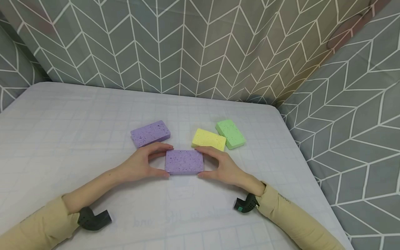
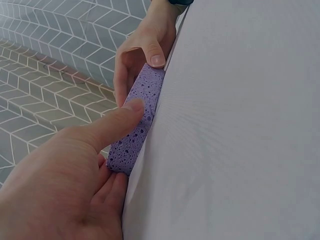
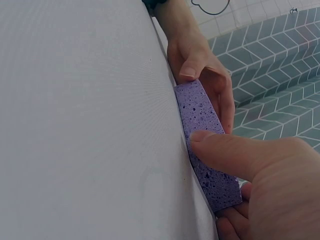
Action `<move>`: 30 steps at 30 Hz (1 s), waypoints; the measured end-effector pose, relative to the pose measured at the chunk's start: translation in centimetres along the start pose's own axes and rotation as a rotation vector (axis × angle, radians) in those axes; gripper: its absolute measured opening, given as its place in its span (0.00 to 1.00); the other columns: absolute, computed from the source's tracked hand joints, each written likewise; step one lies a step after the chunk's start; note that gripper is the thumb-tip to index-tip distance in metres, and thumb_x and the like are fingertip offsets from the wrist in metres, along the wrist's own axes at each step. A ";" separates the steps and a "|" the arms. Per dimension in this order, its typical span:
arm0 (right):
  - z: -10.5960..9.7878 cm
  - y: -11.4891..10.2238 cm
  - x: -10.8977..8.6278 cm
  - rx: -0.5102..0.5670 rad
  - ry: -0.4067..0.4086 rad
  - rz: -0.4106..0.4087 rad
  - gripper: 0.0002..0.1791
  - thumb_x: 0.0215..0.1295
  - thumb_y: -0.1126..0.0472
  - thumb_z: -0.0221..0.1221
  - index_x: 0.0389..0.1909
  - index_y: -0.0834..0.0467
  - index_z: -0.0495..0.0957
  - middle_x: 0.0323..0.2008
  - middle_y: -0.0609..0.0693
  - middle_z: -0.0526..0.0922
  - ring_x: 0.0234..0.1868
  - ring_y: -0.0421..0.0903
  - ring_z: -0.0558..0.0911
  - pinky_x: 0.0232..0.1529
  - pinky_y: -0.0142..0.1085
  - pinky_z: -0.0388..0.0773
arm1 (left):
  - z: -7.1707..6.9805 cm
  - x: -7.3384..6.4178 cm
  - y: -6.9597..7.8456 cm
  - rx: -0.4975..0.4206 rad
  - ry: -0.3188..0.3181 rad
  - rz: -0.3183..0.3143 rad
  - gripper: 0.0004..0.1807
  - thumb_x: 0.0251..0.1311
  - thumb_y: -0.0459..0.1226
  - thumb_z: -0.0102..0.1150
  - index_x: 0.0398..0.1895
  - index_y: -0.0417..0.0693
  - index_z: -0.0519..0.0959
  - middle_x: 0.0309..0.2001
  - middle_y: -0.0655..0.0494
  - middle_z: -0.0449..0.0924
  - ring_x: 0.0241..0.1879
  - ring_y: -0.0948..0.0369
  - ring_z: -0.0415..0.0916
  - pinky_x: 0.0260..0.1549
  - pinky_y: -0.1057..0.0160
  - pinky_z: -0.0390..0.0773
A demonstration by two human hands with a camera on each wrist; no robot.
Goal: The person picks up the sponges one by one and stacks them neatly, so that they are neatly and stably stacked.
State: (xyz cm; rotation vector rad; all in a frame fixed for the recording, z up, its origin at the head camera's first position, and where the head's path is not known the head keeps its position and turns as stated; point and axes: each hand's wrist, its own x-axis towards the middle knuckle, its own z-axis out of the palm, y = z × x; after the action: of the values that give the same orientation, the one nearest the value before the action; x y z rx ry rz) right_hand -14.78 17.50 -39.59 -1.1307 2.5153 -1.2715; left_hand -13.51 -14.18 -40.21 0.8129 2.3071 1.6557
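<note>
A purple sponge [image 1: 184, 161] with a pitted surface lies flat on the white-covered table in front of the person. My left hand [image 1: 142, 163] grips its left end, thumb at the near edge and fingers at the far edge. At the right end my right hand [image 1: 223, 166] grips it the same way. The left wrist view shows the left thumb against the sponge's near side [image 2: 132, 145], with the right hand [image 2: 145, 47] beyond. From the right wrist, the right thumb lies across that pitted side [image 3: 205, 115].
Behind the left hand lies a second purple sponge [image 1: 151, 133]. A yellow sponge [image 1: 208, 139] sits just beyond the right hand, with a green sponge [image 1: 231, 134] at its right. Grey patterned curtains [image 1: 168, 45] border the table [image 1: 78, 114] at the back and right.
</note>
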 end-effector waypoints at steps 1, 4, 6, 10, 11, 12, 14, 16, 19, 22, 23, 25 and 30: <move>0.0 0.0 0.0 -0.002 0.000 0.000 0.43 0.51 0.59 0.76 0.70 0.55 0.69 0.70 0.48 0.72 0.71 0.47 0.69 0.75 0.41 0.65 | 0.0 0.0 0.0 0.003 -0.001 0.002 0.45 0.41 0.36 0.82 0.66 0.42 0.71 0.65 0.47 0.73 0.65 0.51 0.73 0.66 0.65 0.72; 0.0 0.1 0.0 -0.005 -0.001 0.004 0.43 0.51 0.58 0.76 0.70 0.55 0.69 0.70 0.47 0.72 0.71 0.47 0.69 0.75 0.41 0.65 | 0.0 0.0 0.0 0.011 -0.003 0.000 0.45 0.41 0.36 0.82 0.66 0.42 0.71 0.65 0.47 0.73 0.65 0.51 0.74 0.66 0.65 0.72; 0.0 0.1 0.0 -0.005 -0.003 0.006 0.43 0.52 0.58 0.76 0.70 0.55 0.69 0.70 0.47 0.72 0.71 0.47 0.69 0.75 0.41 0.65 | 0.0 0.0 0.0 0.013 -0.005 -0.001 0.44 0.41 0.36 0.82 0.66 0.42 0.71 0.65 0.47 0.73 0.65 0.51 0.74 0.66 0.65 0.72; 0.0 0.1 0.1 -0.012 -0.006 0.002 0.43 0.52 0.57 0.76 0.70 0.54 0.69 0.70 0.47 0.72 0.71 0.47 0.69 0.75 0.41 0.65 | 0.0 0.0 0.0 0.020 -0.008 -0.009 0.44 0.42 0.36 0.82 0.66 0.42 0.71 0.65 0.47 0.73 0.65 0.51 0.74 0.66 0.64 0.72; 0.0 0.1 0.0 -0.011 -0.006 0.000 0.43 0.52 0.57 0.76 0.70 0.54 0.69 0.70 0.47 0.72 0.71 0.47 0.69 0.75 0.41 0.65 | 0.0 0.0 0.0 0.021 -0.008 -0.011 0.44 0.42 0.36 0.82 0.66 0.42 0.71 0.65 0.48 0.73 0.65 0.51 0.74 0.66 0.64 0.72; 0.0 0.0 0.0 -0.012 -0.006 -0.003 0.43 0.52 0.57 0.76 0.70 0.54 0.69 0.70 0.47 0.72 0.71 0.47 0.69 0.75 0.41 0.65 | 0.0 0.0 0.0 0.022 -0.008 -0.012 0.44 0.42 0.36 0.82 0.66 0.42 0.71 0.65 0.48 0.73 0.65 0.51 0.74 0.66 0.64 0.72; -0.1 0.0 0.0 -0.007 -0.005 -0.009 0.43 0.52 0.57 0.76 0.70 0.54 0.69 0.70 0.47 0.71 0.71 0.47 0.68 0.75 0.41 0.64 | 0.0 0.0 0.0 0.024 -0.008 -0.010 0.44 0.42 0.36 0.82 0.66 0.42 0.71 0.65 0.48 0.73 0.64 0.51 0.74 0.66 0.64 0.72; -0.1 0.0 -0.1 -0.002 -0.003 -0.016 0.44 0.52 0.57 0.76 0.70 0.54 0.69 0.70 0.47 0.71 0.72 0.46 0.68 0.76 0.40 0.64 | 0.1 0.0 -0.1 0.022 -0.008 -0.002 0.44 0.42 0.36 0.82 0.66 0.42 0.71 0.65 0.48 0.73 0.64 0.51 0.74 0.66 0.64 0.72; -0.1 0.1 -0.1 -0.002 0.002 -0.024 0.44 0.51 0.57 0.76 0.70 0.55 0.69 0.71 0.47 0.71 0.72 0.46 0.68 0.76 0.40 0.64 | 0.1 0.1 -0.2 0.019 -0.007 0.012 0.44 0.42 0.37 0.82 0.66 0.42 0.71 0.65 0.48 0.73 0.64 0.52 0.74 0.66 0.64 0.72; -0.1 0.3 -0.1 -0.007 0.007 -0.038 0.43 0.52 0.57 0.76 0.70 0.55 0.69 0.70 0.48 0.71 0.71 0.46 0.68 0.75 0.39 0.64 | 0.1 0.1 -0.2 0.021 -0.004 0.016 0.44 0.42 0.37 0.82 0.66 0.42 0.71 0.64 0.48 0.73 0.64 0.52 0.74 0.66 0.65 0.73; -0.1 0.3 -0.1 -0.006 0.008 -0.043 0.43 0.53 0.57 0.75 0.70 0.56 0.69 0.70 0.49 0.71 0.71 0.47 0.68 0.75 0.39 0.64 | 0.1 0.1 -0.2 0.021 -0.003 0.016 0.44 0.42 0.37 0.82 0.66 0.43 0.71 0.64 0.48 0.73 0.64 0.52 0.74 0.66 0.65 0.73; -0.1 0.3 -0.1 -0.004 0.010 -0.050 0.42 0.53 0.58 0.75 0.70 0.56 0.69 0.70 0.50 0.71 0.71 0.47 0.69 0.75 0.39 0.65 | 0.1 0.0 -0.2 0.023 -0.001 0.015 0.44 0.42 0.38 0.82 0.65 0.43 0.72 0.64 0.48 0.73 0.64 0.52 0.74 0.66 0.66 0.73; -0.1 0.2 0.0 0.021 0.014 -0.052 0.41 0.55 0.59 0.74 0.70 0.57 0.69 0.70 0.50 0.72 0.71 0.49 0.69 0.75 0.39 0.65 | 0.0 0.0 -0.2 0.028 -0.002 0.019 0.44 0.43 0.37 0.82 0.66 0.42 0.71 0.64 0.48 0.73 0.64 0.52 0.74 0.66 0.65 0.73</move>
State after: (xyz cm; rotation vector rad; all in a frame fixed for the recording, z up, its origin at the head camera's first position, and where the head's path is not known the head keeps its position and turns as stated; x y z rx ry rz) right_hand -14.90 17.66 -39.70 -1.1946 2.4916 -1.3202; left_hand -13.57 -14.21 -40.38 0.8447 2.3335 1.6335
